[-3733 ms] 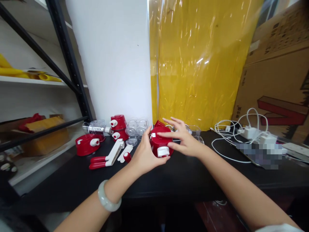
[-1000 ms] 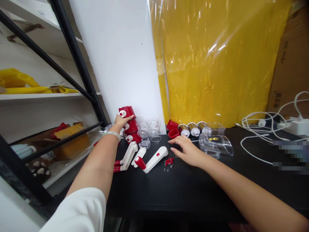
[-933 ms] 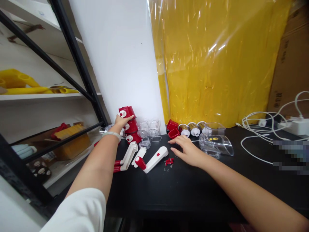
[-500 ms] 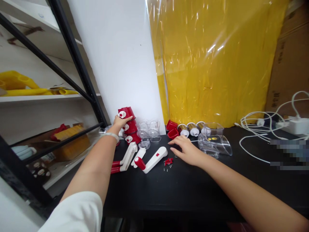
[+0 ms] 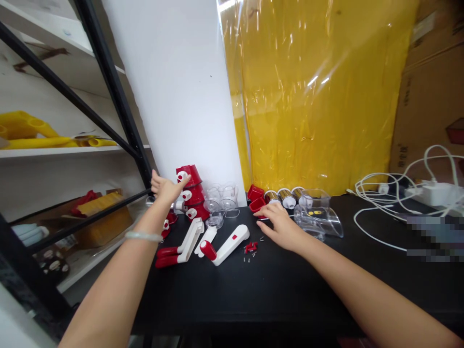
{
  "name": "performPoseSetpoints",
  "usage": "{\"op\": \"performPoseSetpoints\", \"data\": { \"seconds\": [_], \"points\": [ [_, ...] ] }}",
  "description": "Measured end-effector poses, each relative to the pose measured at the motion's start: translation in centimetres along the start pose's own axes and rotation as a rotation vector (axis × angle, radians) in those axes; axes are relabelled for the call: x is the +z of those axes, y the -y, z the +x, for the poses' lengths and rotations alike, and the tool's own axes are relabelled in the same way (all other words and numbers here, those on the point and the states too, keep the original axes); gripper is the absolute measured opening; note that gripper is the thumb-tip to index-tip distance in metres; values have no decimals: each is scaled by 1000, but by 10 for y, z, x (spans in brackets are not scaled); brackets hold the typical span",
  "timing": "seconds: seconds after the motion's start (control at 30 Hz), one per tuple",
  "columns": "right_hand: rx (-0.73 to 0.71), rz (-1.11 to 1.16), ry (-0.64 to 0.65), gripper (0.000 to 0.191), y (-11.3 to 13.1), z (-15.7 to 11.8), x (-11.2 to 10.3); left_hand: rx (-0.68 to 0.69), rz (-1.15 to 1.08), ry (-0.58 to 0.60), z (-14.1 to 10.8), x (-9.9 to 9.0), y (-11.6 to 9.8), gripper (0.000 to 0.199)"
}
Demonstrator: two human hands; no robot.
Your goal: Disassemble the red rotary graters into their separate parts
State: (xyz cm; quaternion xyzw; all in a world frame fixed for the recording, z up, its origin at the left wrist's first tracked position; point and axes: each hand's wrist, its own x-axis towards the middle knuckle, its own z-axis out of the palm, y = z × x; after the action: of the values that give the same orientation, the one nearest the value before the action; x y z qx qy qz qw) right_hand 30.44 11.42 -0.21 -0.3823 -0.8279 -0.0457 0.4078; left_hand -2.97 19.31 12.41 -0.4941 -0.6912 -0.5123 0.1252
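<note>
My left hand (image 5: 166, 187) is open, fingers spread, beside a stack of red plastic bases (image 5: 194, 193) with white knobs. Its thumb overlaps the top one; whether they touch I cannot tell. My right hand (image 5: 279, 223) hovers open over the black table, palm down, near the red square pieces (image 5: 256, 195) and the metal grater drums (image 5: 286, 198) with white ends. Between the hands lie a white crank handle (image 5: 232, 245) with a red grip, more white and red handles (image 5: 188, 241), small red parts (image 5: 251, 247) and tiny screws (image 5: 248, 260).
Clear plastic cups (image 5: 221, 198) stand against the white wall. A clear plastic housing (image 5: 319, 215) lies right of my right hand. White cables (image 5: 377, 193) and a power adapter (image 5: 440, 193) are at the far right. A black-framed shelf (image 5: 108, 87) rises on the left.
My left hand has moved left and its fingers have spread away from the red stack. My right hand stays almost in place. The view has shifted slightly.
</note>
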Motion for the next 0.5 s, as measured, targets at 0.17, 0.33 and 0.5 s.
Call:
{"op": "performPoseSetpoints", "data": {
  "seconds": [0.17,0.33,0.5],
  "points": [
    [302,-513,-220,36,9,12,-40,555,-46,442,-73,-45,-53,73],
    [648,-719,-99,73,-7,10,-77,814,374,684,-127,-40,-70,63],
    [662,-646,69,81,-44,-2,-83,830,495,665,-163,-13,-60,56]
  ]
}}
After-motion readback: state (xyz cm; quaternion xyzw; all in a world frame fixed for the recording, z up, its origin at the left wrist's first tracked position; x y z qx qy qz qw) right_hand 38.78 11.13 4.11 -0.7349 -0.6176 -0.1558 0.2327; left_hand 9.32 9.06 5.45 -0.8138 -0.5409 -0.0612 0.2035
